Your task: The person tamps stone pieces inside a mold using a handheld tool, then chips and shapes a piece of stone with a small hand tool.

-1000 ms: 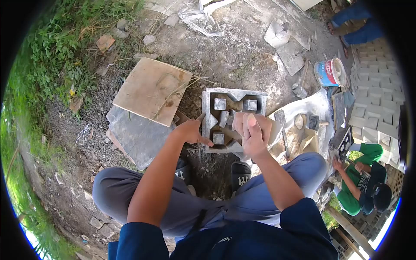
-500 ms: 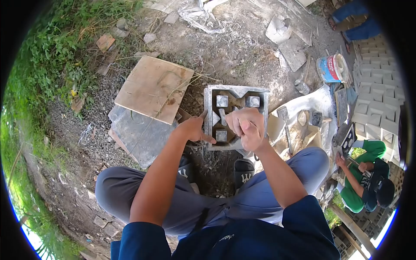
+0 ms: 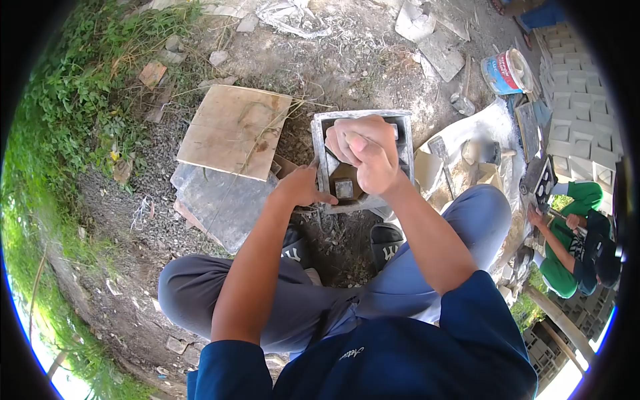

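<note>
A grey rectangular block mold [image 3: 407,160] lies on the ground in front of my feet, with square posts inside it. My left hand [image 3: 301,187] grips its left wall near the front corner, thumb stretched over the rim. Above the mold's middle, my right hand [image 3: 365,150] is raised in a closed fist. It hides most of the posts, and whatever it holds is out of sight beneath it. One square post [image 3: 344,189] still shows near the front left corner.
A plywood board [image 3: 233,130] rests over a grey slab [image 3: 223,207] on the left. To the right lie a white sheet [image 3: 467,133] with tools and a paint bucket [image 3: 508,71]. Another person [image 3: 577,247] works at far right beside stacked blocks [image 3: 577,93].
My right fist has risen toward the camera and now covers more of the mold. My left hand keeps its place on the mold's left wall. The view has shifted slightly.
</note>
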{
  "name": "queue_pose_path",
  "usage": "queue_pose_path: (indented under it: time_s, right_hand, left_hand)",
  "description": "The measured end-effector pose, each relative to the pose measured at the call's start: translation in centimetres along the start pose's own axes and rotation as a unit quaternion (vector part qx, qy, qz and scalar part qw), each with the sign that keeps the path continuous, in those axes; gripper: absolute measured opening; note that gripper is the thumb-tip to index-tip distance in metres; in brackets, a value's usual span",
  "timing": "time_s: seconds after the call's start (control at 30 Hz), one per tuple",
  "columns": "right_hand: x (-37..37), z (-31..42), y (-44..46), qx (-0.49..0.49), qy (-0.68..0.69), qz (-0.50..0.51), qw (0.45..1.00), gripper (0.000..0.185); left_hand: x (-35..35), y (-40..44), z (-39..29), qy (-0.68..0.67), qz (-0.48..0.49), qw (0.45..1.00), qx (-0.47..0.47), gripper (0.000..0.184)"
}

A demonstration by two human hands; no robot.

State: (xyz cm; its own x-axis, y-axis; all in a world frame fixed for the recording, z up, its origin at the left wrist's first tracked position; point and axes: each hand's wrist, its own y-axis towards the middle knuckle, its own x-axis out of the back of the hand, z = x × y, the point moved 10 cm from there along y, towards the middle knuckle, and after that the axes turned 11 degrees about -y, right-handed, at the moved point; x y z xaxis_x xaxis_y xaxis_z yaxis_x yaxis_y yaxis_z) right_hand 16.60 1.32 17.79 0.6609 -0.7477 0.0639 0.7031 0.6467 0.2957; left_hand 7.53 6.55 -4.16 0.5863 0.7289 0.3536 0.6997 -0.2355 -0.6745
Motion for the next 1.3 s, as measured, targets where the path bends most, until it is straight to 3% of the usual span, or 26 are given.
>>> queue_pose_path:
  time_s: [0.07,0.17,0.23,0.4,0.5,0.63,0.73,0.8,1.0,1.3]
  right_hand:
    - [-0.1,-2.2,-0.3,-0.004,-0.002,0.004,1.000,0.051]
    - [-0.2,-0.3,-0.2,-0.035,0.001,0.013,0.999,0.050]
    - [-0.3,2.9,0.0,0.006,0.016,0.008,1.000,0.049]
    - [0.0,-2.4,0.0,-0.046,0.002,0.011,0.999,0.051]
    - [1.7,2.7,0.6,-0.008,0.049,0.024,0.998,0.046]
    - [11.1,8.2,1.1,0.024,0.187,-0.093,0.978,0.046]
    - [17.0,6.9,-0.9,0.029,0.257,-0.198,0.945,0.043]
    - [18.2,6.8,-2.0,0.045,0.213,-0.207,0.954,0.042]
    - [19.7,5.8,-4.0,0.051,0.115,-0.223,0.967,0.047]
    - [14.5,3.6,-2.2,0.038,0.164,-0.153,0.974,0.045]
  left_hand:
    - [0.4,-0.2,0.0,0.016,-0.017,1.000,0.006,0.138]
    - [0.6,-0.5,-0.4,0.004,-0.005,1.000,-0.002,0.138]
    - [0.2,-0.1,0.2,0.003,0.008,1.000,0.009,0.138]
    - [0.2,0.2,-0.1,0.013,-0.010,1.000,-0.022,0.135]
    - [0.8,0.2,0.2,0.032,-0.001,0.999,-0.031,0.134]
    - [3.4,-0.2,-0.4,0.016,-0.049,0.999,0.000,0.130]
    - [4.6,0.0,-0.8,0.015,-0.109,0.994,-0.004,0.121]
    - [4.7,0.1,-1.1,0.008,-0.111,0.994,-0.008,0.120]
    - [5.6,0.6,-2.3,-0.017,-0.102,0.995,0.007,0.117]
    - [4.7,1.9,-2.4,-0.068,-0.084,0.994,-0.001,0.119]
